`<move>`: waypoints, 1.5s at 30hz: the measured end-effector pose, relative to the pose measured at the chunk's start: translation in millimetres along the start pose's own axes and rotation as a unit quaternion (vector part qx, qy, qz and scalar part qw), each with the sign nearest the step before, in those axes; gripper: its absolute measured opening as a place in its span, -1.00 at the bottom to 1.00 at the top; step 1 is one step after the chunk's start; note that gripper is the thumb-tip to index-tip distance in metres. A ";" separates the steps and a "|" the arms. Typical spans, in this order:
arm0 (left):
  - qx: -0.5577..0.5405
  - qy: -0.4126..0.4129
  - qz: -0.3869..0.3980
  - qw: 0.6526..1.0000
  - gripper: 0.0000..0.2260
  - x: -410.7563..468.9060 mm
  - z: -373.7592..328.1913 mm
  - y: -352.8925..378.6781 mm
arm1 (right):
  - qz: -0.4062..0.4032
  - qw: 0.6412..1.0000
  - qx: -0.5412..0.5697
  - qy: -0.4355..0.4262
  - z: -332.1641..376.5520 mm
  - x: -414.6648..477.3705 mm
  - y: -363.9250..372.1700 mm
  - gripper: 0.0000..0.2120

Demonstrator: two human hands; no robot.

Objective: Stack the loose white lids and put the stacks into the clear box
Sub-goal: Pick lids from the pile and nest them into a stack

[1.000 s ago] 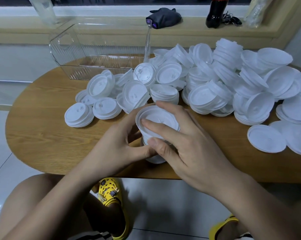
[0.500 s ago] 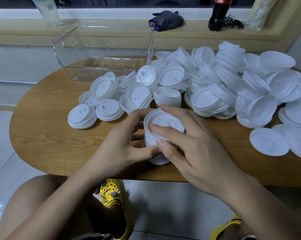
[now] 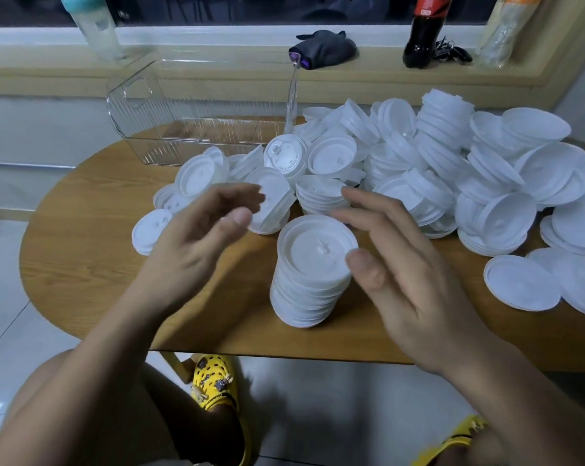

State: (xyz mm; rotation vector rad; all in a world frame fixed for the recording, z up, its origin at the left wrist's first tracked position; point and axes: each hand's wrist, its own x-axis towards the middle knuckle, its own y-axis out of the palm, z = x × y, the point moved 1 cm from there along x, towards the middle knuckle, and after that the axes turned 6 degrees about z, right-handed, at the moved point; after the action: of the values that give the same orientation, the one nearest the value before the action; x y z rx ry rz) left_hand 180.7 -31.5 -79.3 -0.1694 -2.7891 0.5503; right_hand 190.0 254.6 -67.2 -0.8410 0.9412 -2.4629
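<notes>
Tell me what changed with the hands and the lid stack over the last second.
Both hands let go of the lid stack. The left hand drew away to the left, the right hand to the right; both are open now and blurred by motion, the right thumb near the stack's rim. The stack stands alone on the table. The pile of loose lids and the clear box stayed where they were.

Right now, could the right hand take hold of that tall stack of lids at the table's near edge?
Probably yes. The right hand is open just beside the stack of lids, thumb close to its rim, with nothing between them.
</notes>
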 end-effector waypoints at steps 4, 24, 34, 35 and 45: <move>0.153 -0.003 -0.084 0.985 -0.79 23.2 3.4 -6.0 | -0.044 0.998 0.037 0.024 -16.0 8.5 -7.6 -0.63; 0.354 0.066 -0.115 0.926 -0.90 92.6 34.6 -6.4 | -0.062 0.989 -0.124 0.050 -73.9 74.6 25.5 -0.79; 0.257 0.052 -0.193 0.945 -0.94 73.7 5.7 -27.4 | -0.093 0.994 -0.062 0.002 -50.2 66.2 4.5 -0.92; 0.239 0.043 -0.198 0.950 -0.94 69.4 2.3 -27.8 | -0.093 0.994 -0.052 -0.008 -43.3 62.7 -0.4 -0.92; 0.066 -0.074 -0.170 0.980 -0.94 29.5 -1.9 -19.7 | -0.020 0.991 -0.064 -0.118 14.6 8.6 -25.7 -0.89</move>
State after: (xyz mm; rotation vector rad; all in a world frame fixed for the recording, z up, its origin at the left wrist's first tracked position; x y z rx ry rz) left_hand 152.1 -44.0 -62.3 0.3846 -2.8190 0.6780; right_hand 189.7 261.3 -37.1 -1.1754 1.0102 -2.2900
